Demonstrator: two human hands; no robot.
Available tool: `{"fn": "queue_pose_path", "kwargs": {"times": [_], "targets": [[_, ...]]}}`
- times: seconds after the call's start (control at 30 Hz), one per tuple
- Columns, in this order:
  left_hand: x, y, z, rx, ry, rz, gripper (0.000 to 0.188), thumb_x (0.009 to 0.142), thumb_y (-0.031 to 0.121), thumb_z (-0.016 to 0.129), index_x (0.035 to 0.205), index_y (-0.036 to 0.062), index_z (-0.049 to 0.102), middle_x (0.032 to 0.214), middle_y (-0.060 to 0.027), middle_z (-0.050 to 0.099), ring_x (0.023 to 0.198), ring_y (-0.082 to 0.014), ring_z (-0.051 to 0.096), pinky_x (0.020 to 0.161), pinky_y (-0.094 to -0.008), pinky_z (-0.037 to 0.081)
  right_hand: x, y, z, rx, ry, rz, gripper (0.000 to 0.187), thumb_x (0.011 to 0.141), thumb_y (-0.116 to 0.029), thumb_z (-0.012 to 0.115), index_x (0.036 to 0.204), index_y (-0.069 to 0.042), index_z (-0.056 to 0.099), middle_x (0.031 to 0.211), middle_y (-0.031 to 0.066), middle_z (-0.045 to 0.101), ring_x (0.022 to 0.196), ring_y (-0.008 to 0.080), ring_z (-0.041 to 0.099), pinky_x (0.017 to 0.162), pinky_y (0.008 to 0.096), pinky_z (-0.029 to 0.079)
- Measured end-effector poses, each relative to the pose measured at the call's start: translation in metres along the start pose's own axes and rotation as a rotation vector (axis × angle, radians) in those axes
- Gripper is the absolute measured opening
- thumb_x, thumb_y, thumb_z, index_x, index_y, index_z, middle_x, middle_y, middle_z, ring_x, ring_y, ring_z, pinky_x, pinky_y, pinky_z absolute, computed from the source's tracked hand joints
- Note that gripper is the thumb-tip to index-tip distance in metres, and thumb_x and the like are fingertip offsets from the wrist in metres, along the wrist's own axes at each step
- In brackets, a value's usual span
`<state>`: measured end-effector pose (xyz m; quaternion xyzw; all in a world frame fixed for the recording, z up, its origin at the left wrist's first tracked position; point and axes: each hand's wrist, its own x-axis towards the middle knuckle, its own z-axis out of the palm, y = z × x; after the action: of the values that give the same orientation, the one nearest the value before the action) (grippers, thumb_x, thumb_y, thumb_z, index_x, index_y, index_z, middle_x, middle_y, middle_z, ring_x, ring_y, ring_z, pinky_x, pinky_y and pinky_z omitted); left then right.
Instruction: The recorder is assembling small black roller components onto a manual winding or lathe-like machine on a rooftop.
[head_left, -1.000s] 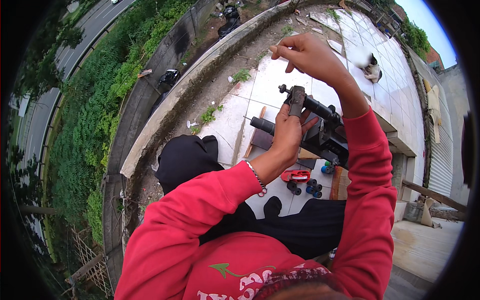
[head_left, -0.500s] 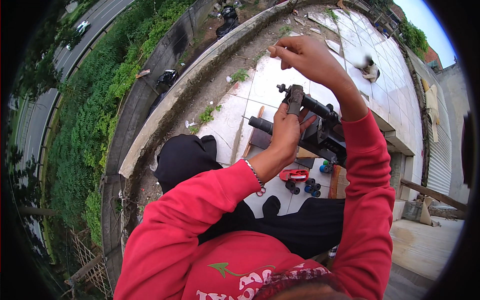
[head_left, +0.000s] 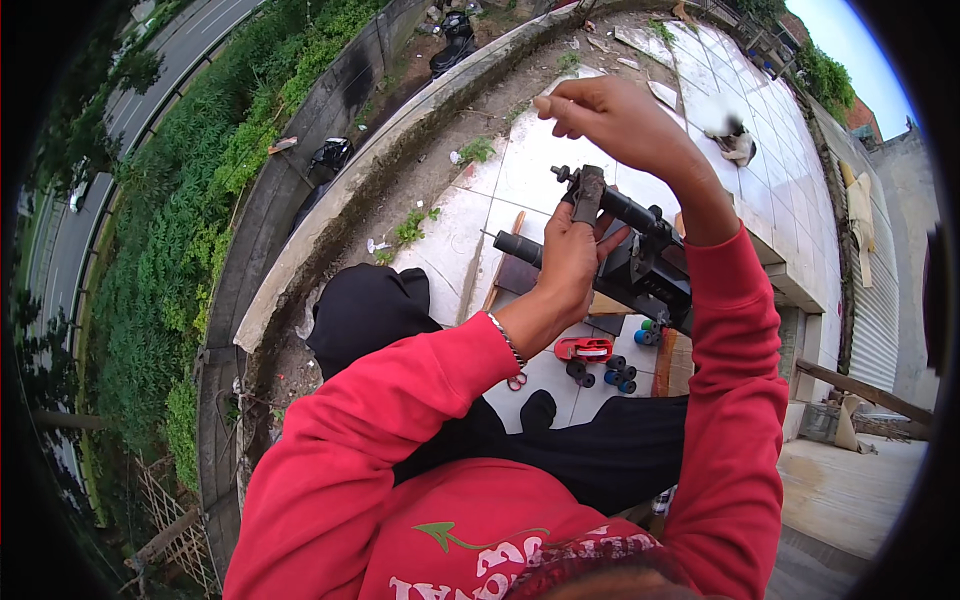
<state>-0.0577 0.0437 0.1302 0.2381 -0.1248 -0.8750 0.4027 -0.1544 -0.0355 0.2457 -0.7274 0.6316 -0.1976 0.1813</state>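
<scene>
A black machine with cylindrical rods stands on the tiles in front of me. My left hand is closed around the lower end of a worn grey-brown flat bar, which lies across the machine's upper rod. Above the machine, my right hand is raised with its fingers curled together, and whatever they may hold is too small to see. Below the machine lie a red tool-like object, several blue and black rollers and red-handled scissors, partly hidden by my left wrist.
My dark-trousered legs flank the work spot. A low concrete kerb curves along the left, with a vegetated slope and a road beyond. Another person sits farther off on the white tiles. A wooden board is near my right forearm.
My right hand has dipped very slightly, its fingers still curled. My left hand keeps its place on the bar. The distant person has shifted posture a little.
</scene>
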Motion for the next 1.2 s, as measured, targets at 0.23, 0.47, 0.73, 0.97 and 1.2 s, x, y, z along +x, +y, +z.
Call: {"fn": "queue_pose_path", "kwargs": {"times": [0.23,0.47,0.73,0.97,1.2], "targets": [[0.002,-0.001,-0.002,-0.021,-0.03,-0.021,0.04,0.1,-0.005,0.032,0.136,0.0043,0.048,0.133,-0.009,0.055,0.123,-0.0199,0.06,0.106,-0.0395,0.057,-0.001,0.006,0.002,0.062,0.034,0.043,0.037,0.095,-0.038,0.065,0.11,-0.007,0.079,0.083,0.013,0.076,0.077,0.031,0.075,0.073,0.0399,0.057],[0.001,0.001,0.0,0.016,-0.044,0.001,0.043,0.1,-0.007,0.026,0.139,0.0046,0.041,0.136,-0.0114,0.054,0.127,-0.0237,0.059,0.111,-0.0432,0.054,-0.005,0.0,-0.004,0.011,-0.012,0.069,0.037,0.095,-0.034,0.067,0.111,-0.002,0.077,0.088,0.0201,0.076,0.082,0.0299,0.076,0.079,0.0399,0.058],[-0.002,0.004,0.002,0.005,-0.027,0.008,0.052,0.093,-0.011,0.023,0.142,0.002,0.037,0.141,-0.0154,0.05,0.132,-0.0284,0.056,0.113,-0.0447,0.052,-0.015,-0.012,-0.003,-0.174,0.023,-0.057,0.038,0.099,-0.035,0.063,0.118,-0.004,0.073,0.093,0.0192,0.076,0.079,0.0332,0.073,0.075,0.0396,0.055],[-0.002,0.005,0.002,0.013,-0.062,0.011,0.055,0.091,-0.012,0.024,0.143,0.0019,0.036,0.14,-0.015,0.051,0.129,-0.0283,0.059,0.111,-0.0449,0.054,-0.021,-0.024,-0.002,-0.108,0.158,-0.095,0.036,0.098,-0.038,0.065,0.108,-0.006,0.078,0.082,0.0157,0.075,0.072,0.0299,0.071,0.067,0.0342,0.054],[-0.003,0.004,0.001,0.001,-0.06,-0.004,0.053,0.091,-0.013,0.024,0.14,0.002,0.038,0.138,-0.0155,0.051,0.127,-0.0275,0.059,0.112,-0.0453,0.053,-0.027,-0.033,-0.007,0.131,0.0,-0.008,0.033,0.097,-0.033,0.063,0.111,-0.007,0.077,0.094,0.0192,0.076,0.091,0.036,0.073,0.084,0.0456,0.057]]}}
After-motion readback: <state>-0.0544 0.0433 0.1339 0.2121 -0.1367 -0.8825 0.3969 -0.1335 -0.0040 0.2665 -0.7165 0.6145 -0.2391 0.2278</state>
